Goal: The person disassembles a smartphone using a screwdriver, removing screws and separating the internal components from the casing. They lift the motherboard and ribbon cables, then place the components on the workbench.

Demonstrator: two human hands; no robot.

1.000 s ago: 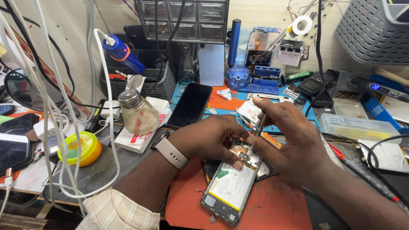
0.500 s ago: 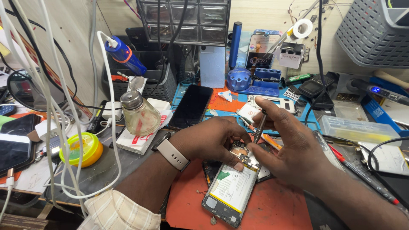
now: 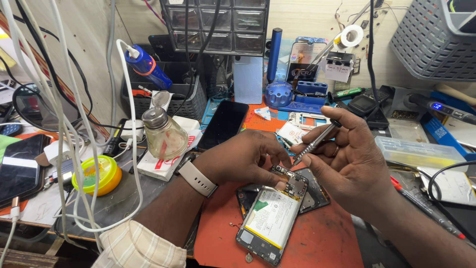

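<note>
An opened phone (image 3: 270, 218) lies on the red mat (image 3: 322, 243), its white battery and top circuit board exposed. My left hand (image 3: 243, 159), a pale watch on its wrist, rests fingertips on the phone's top end. My right hand (image 3: 347, 159) is raised just right of it and holds a thin metal screwdriver (image 3: 317, 141) slanted, tip pointing down toward the left hand's fingers. A removed dark back cover (image 3: 312, 196) lies under the phone's upper part.
A glass dispenser bottle (image 3: 163, 134), a yellow round tin (image 3: 96, 176) and white cables (image 3: 74, 149) stand at left. A black phone (image 3: 223, 124) lies behind my hands. Parts drawers (image 3: 218, 27), a blue tool holder (image 3: 292, 94), a grey basket (image 3: 431, 39) and a clear plastic box (image 3: 416, 151) crowd the back and right.
My right hand has lifted off the phone's top end and drawn back to the right, swinging the screwdriver up into a slanted hold. The left hand stays on the phone.
</note>
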